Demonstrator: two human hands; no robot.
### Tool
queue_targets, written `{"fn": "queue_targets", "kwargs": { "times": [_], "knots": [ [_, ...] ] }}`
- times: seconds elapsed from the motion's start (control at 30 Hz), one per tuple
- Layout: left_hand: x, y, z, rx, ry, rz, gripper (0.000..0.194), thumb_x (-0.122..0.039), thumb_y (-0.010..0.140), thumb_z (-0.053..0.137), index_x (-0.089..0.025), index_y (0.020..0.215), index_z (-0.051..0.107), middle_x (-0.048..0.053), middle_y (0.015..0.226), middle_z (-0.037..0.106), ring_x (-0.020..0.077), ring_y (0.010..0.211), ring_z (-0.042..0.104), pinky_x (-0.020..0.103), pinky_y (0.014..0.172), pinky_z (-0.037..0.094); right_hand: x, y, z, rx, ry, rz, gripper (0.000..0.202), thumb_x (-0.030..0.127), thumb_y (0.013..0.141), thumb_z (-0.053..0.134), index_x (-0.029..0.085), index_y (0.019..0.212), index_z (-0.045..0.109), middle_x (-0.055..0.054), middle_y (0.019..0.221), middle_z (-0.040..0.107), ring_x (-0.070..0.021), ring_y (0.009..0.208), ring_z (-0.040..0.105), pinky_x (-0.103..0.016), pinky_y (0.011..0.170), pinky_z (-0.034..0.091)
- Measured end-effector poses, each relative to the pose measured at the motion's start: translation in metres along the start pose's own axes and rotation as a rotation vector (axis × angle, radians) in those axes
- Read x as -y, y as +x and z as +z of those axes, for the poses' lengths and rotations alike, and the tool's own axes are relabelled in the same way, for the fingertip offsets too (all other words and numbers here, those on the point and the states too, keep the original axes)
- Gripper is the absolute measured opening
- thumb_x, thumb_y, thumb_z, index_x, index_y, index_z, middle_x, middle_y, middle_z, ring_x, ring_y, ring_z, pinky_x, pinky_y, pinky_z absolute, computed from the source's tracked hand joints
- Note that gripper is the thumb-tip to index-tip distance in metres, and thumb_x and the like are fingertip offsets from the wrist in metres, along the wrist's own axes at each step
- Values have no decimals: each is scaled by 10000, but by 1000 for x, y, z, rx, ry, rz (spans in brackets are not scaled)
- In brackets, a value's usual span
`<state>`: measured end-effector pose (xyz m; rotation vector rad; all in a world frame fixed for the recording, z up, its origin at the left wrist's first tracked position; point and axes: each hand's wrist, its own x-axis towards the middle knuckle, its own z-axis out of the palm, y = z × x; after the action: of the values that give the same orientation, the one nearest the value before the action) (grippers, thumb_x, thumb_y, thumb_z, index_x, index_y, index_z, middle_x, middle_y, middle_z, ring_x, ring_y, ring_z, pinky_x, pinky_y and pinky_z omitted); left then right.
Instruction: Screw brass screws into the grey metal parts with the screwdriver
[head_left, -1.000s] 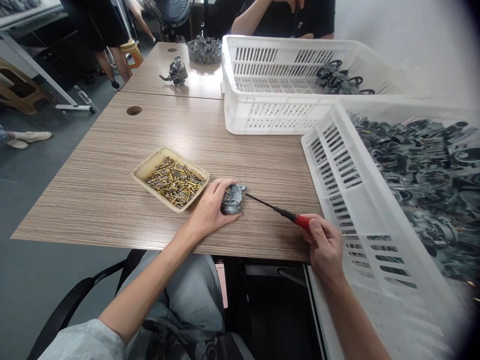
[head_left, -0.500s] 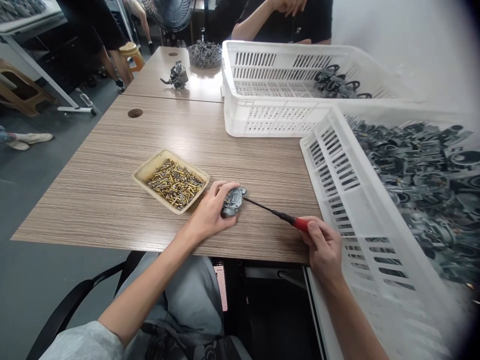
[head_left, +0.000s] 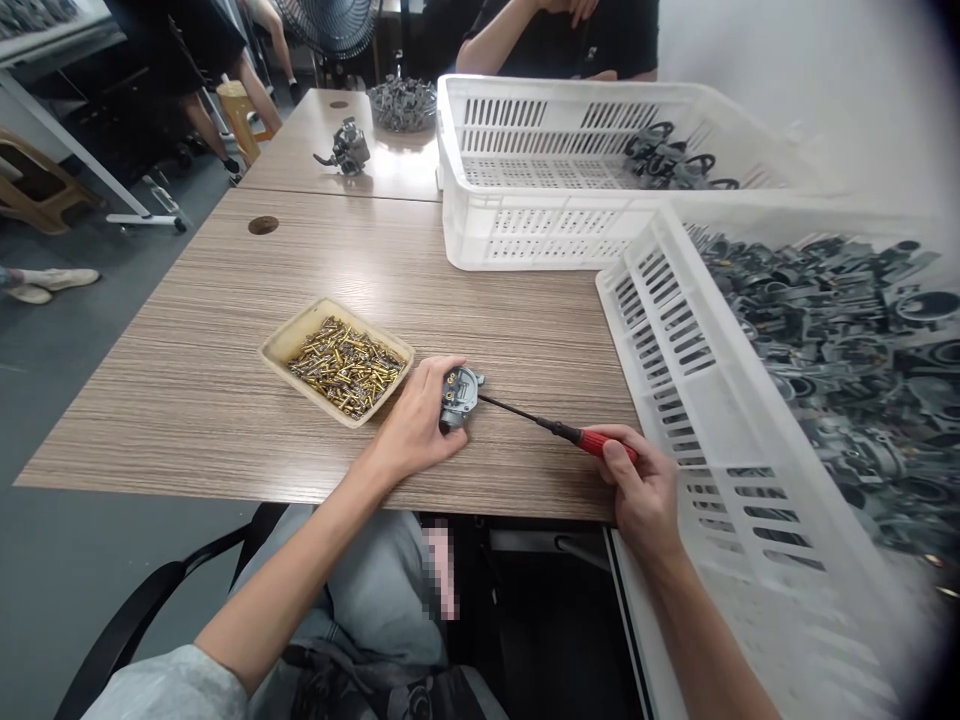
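My left hand [head_left: 416,415] is wrapped round a small grey metal part [head_left: 460,394] on the wooden table [head_left: 360,245]. Two small brass-coloured spots show on the part's face. In my right hand [head_left: 646,490] is the red handle of a screwdriver [head_left: 604,443], its dark shaft pointing left. The shaft's end meets or lies very near the right side of the part; exact contact cannot be made out. Just left of my left hand stands a cream tray [head_left: 281,348] full of small brass and silver pieces [head_left: 349,368].
A white crate [head_left: 540,225] with several dark parts stands at the back. Another crate [head_left: 667,330], piled with grey metal parts, is at the right. Beyond are a single metal assembly [head_left: 350,147], a bowl of parts [head_left: 403,105] and a person's arm [head_left: 499,38].
The metal part has turned slightly in my left hand, showing more of its brass-coloured spots. My right fingers have shifted on the screwdriver, exposing more red handle. The whole view has shifted slightly.
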<state>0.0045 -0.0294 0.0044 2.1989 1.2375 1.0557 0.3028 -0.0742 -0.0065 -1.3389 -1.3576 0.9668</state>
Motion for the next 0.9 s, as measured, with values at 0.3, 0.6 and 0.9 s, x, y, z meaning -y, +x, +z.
{"fn": "queue_targets", "kwargs": {
  "times": [0.3,0.6,0.9],
  "knots": [
    [1,1,0,17,-26,-26,837,-57,694,627,-194,1480,373,137,1456,494,304,1408,465,478,1242,373,10,0,1,21,-64,-23,263,474,996,643,231,1059,724,-2,729,573,-170,639,516,-310,615,403],
    [3,1,1,9,-31,-35,831,-69,696,632,-183,1478,375,140,1443,507,304,1386,489,466,1223,389,9,2,1,27,-103,-59,270,468,989,659,231,1107,711,-27,820,650,-196,718,588,-329,679,446],
    [2,1,0,17,-34,-38,833,-66,700,627,-199,1481,369,136,1442,504,308,1392,486,484,1227,385,14,2,3,41,-127,-48,291,494,1019,602,222,1029,704,-15,697,612,-198,649,573,-331,643,462]
  ]
}}
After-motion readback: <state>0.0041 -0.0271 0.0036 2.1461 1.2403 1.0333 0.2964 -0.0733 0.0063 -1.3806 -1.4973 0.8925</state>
